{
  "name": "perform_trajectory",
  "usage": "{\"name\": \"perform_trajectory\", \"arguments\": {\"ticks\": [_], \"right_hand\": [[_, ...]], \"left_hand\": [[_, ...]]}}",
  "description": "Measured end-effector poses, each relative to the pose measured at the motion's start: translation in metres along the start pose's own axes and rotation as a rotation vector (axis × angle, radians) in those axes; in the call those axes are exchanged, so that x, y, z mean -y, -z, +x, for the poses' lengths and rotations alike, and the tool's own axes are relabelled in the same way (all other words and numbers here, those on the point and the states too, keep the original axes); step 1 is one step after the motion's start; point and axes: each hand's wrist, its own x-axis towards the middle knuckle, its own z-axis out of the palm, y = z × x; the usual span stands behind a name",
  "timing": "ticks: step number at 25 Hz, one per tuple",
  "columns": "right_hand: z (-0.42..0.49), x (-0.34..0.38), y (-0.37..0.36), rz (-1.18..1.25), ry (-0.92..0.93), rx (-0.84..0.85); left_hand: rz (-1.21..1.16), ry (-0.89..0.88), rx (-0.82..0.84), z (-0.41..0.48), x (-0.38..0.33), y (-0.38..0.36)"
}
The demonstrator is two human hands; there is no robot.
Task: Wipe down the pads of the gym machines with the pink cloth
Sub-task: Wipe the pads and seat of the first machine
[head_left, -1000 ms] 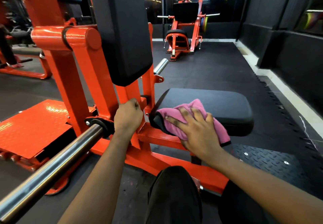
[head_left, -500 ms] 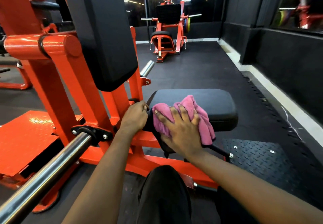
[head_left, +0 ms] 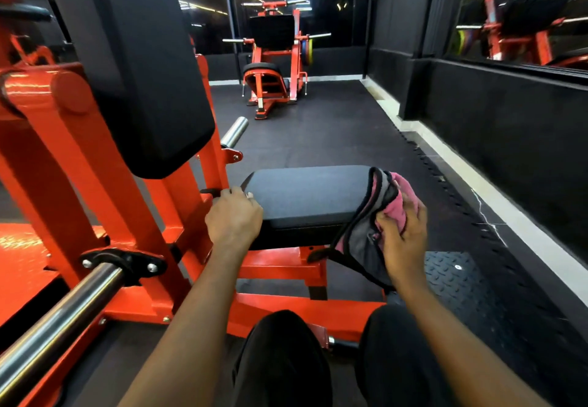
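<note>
While the right hand [head_left: 402, 235] grips the pink cloth [head_left: 370, 225] against the seat pad's [head_left: 305, 193] right end, the left hand [head_left: 234, 216] curls its fingers over its left end.

Seat pad [head_left: 305, 196]: matt black vinyl. Cloth [head_left: 386, 206]: soft pink-grey fabric. Frame [head_left: 95, 165]: glossy orange painted metal. Bar [head_left: 57, 320]: polished steel.
</note>
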Motion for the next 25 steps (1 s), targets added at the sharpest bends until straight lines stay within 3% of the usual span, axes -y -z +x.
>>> {"name": "perform_trajectory", "arguments": {"ticks": [4,9,11,14,17,23,25], "right_hand": [[0.026,0.02,-0.014,-0.039,-0.28,0.013],[0.134,-0.037,-0.023,-0.157,-0.492,0.292],[0.162,-0.058,-0.022,-0.296,-0.43,0.41],[0.144,-0.004,-0.016,-0.516,-0.17,0.544],[0.134,0.004,-0.025,-0.753,-0.025,0.651],[0.19,0.023,-0.081,-0.933,0.024,0.881],[0.184,0.038,-0.117,-0.999,0.099,0.974]], "left_hand": [[0.061,-0.008,-0.056,0.002,-0.008,-0.012],[0.086,-0.011,-0.091,0.004,-0.005,-0.018],[0.061,-0.007,-0.103,0.003,-0.002,-0.021],[0.036,-0.002,-0.126,0.003,0.002,-0.023],[0.006,0.008,-0.164,0.006,0.003,-0.028],[-0.019,-0.04,-0.17,0.003,0.007,-0.024],[-0.151,-0.012,-0.168,0.008,0.02,-0.018]]}}
